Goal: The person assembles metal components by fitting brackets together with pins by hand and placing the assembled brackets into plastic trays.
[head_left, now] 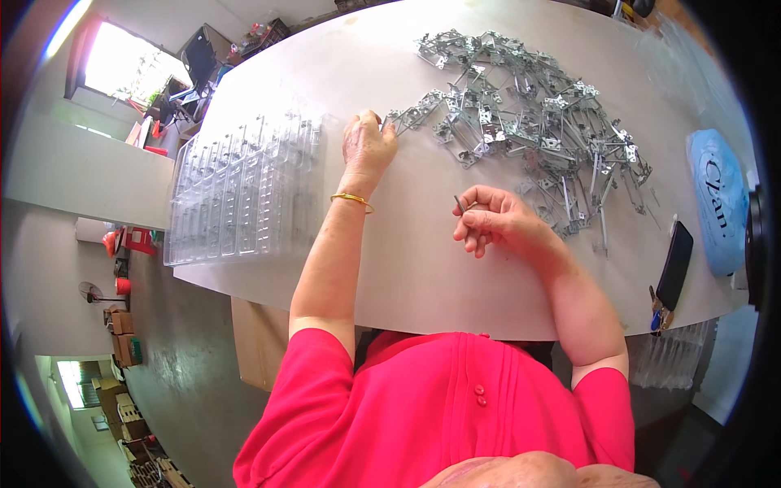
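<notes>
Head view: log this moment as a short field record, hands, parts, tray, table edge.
left hand: stretched to the near end of the metal bracket pile, fingers on a bracket
right hand: closed on a small thin metal piece, held above the table
clear plastic trays: stacked at the table's left edge
dark phone: flat, right of the pile
blue bag: far right

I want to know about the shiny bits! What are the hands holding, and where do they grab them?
The right hand pinches a small thin metal piece by its lower end. The left hand grips one end of a metal bracket at the pile's edge.
</notes>
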### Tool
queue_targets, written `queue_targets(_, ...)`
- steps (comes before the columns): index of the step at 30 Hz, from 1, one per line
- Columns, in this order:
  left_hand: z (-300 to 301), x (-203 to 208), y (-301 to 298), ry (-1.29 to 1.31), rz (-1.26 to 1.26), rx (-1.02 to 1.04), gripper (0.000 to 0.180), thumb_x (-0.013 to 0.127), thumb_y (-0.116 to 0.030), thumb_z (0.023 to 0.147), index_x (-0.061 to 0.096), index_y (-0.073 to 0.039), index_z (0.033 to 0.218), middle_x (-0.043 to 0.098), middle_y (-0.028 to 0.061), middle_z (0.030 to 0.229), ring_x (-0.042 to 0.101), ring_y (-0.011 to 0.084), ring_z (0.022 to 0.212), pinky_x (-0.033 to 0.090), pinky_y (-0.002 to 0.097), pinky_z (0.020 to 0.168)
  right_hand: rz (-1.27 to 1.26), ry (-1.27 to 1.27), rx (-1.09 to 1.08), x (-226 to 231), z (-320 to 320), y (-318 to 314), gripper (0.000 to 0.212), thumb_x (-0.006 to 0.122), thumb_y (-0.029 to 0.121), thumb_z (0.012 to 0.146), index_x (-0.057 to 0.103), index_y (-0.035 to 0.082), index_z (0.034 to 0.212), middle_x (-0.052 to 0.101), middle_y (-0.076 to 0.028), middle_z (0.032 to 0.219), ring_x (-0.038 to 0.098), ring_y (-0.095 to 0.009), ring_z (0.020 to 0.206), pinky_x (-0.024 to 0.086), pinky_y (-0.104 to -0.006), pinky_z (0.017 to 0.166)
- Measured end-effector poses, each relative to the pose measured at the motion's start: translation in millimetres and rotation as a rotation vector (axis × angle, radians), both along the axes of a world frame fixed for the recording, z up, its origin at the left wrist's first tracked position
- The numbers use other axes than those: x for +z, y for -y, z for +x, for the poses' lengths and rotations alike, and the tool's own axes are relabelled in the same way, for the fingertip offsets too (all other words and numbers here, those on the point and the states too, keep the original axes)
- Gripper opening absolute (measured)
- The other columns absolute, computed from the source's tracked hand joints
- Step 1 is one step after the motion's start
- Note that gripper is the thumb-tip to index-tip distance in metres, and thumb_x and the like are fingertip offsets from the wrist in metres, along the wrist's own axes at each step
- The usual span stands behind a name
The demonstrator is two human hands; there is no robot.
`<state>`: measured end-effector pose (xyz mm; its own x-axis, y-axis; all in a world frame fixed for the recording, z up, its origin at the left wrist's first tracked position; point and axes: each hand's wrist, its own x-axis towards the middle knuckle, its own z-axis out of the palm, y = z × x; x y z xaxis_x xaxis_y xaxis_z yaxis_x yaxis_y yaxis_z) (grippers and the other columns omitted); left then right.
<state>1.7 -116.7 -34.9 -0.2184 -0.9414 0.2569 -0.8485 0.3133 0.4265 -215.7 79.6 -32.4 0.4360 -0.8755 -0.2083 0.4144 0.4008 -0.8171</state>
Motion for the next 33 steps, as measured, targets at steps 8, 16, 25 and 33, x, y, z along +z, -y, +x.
queue_targets(8,5.1,-8.2,10.7,-0.017,0.122,0.009,0.032,0.069,-0.027,0.089,0.069,0.004,0.095,0.072,0.0150,0.080,0.069,0.0284,0.075,0.054,0.0410,0.076,0.042,-0.023,-0.016,6.0,1.9,2.6,0.018,0.062,0.014,0.101,0.058,0.003,0.115,0.073,-0.011,0.095,0.073,-0.013,0.073,0.058,-0.0251,0.061)
queue_targets(16,1.3,7.2,-28.5,-0.345,0.110,-0.012,0.012,0.070,-0.012,0.092,0.067,-0.001,0.088,0.069,0.0149,0.077,0.065,0.0293,0.068,0.052,0.0389,0.068,0.043,-0.007,-0.004,5.0,-0.7,3.0,0.017,0.061,0.013,0.102,0.058,0.003,0.115,0.074,-0.012,0.095,0.073,-0.013,0.073,0.058,-0.0251,0.062)
queue_targets(25,-2.4,35.6,-81.3,-0.711,0.322,-0.159,0.008,0.069,-0.007,0.096,0.068,0.000,0.093,0.067,0.0014,0.080,0.059,0.0070,0.075,0.049,0.0240,0.070,0.018,-0.036,-0.154,4.0,-0.9,-0.3,0.012,0.060,0.013,0.101,0.059,0.005,0.110,0.072,-0.009,0.088,0.069,-0.013,0.067,0.057,-0.0263,0.058)
queue_targets(33,1.6,21.5,-115.6,-0.959,0.669,-0.288,0.011,0.070,-0.008,0.097,0.068,0.001,0.102,0.070,0.0040,0.090,0.064,0.0100,0.085,0.053,0.0252,0.080,-0.106,0.118,-0.431,0.3,-4.5,3.9,0.009,0.060,0.017,0.103,0.060,0.009,0.108,0.070,-0.007,0.087,0.069,-0.014,0.069,0.057,-0.0286,0.060)
